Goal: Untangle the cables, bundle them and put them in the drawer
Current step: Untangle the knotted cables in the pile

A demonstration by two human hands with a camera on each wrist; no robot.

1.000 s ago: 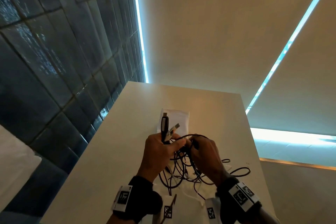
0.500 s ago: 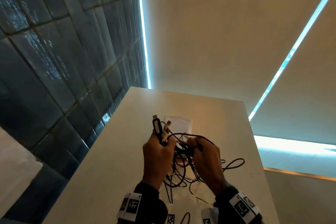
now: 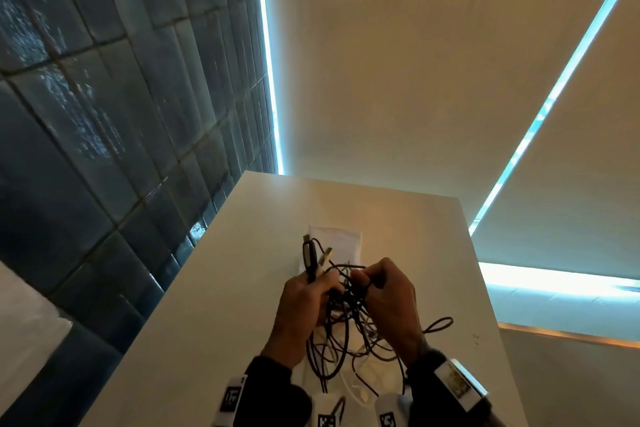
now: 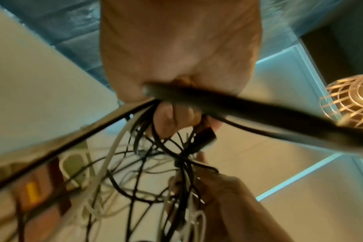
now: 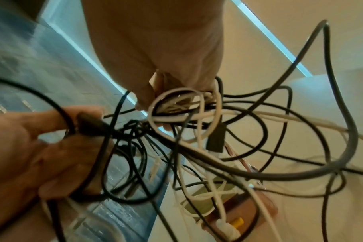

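A tangle of black and white cables (image 3: 346, 333) hangs between both hands above the white table (image 3: 214, 305). My left hand (image 3: 322, 282) grips several cable ends; a black plug (image 3: 309, 255) and a pale plug stick up out of the fist. My right hand (image 3: 360, 279) is just to its right, fingers curled round strands at the top of the tangle. In the right wrist view the right hand (image 5: 176, 101) holds white and black loops (image 5: 197, 127), and the left hand (image 5: 52, 135) pinches a black cable. No drawer is in view.
A white pouch (image 3: 341, 236) lies flat on the table beyond the hands. A brown object with a yellow part (image 5: 240, 217) sits under the hanging cables. Dark tiled wall (image 3: 104, 149) runs along the table's left; a wicker lamp (image 4: 350, 104) shows in the left wrist view.
Both hands keep their hold on the cables and stay close together. The plugs in the left hand lean a little more to the left; the right fingers have shifted on the tangle.
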